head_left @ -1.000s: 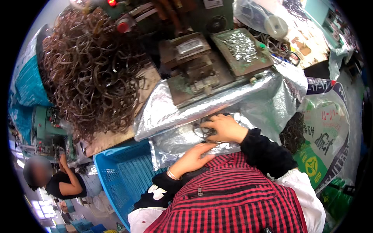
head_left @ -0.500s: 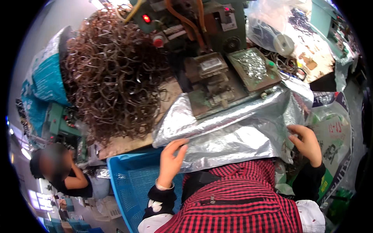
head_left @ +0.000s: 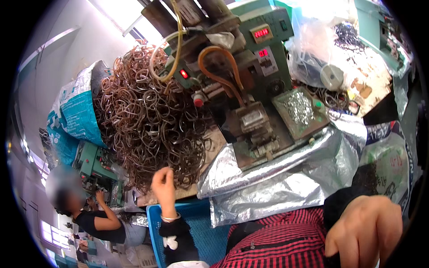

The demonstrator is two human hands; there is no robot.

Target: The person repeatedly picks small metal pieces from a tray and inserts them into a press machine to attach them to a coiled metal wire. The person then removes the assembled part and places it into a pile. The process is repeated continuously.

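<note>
At the lower edge of a big heap of brown and dark curved strips [head_left: 149,120], my left hand [head_left: 164,190] is raised with its fingers curled in. Nothing shows between its fingers, and whether it touches the heap is hard to tell. My right hand [head_left: 366,232] is near the camera at the lower right, its fingers bent downward and closed. Its fingertips and anything inside them are hidden. A crinkled silver sheet [head_left: 286,190] hangs over the table front and down to my lap, apart from both hands.
A green machine [head_left: 272,49] with red displays stands ahead, its metal block [head_left: 252,118] facing me. Beside that is a tray [head_left: 297,114] of small shiny pieces. A blue basket [head_left: 201,232] sits at my left. Another person [head_left: 100,221] works farther left.
My left hand has left the silver sheet and moved left toward the heap, fingers curling. My right hand has come off the sheet, down and nearer the camera. The view has tilted up.
</note>
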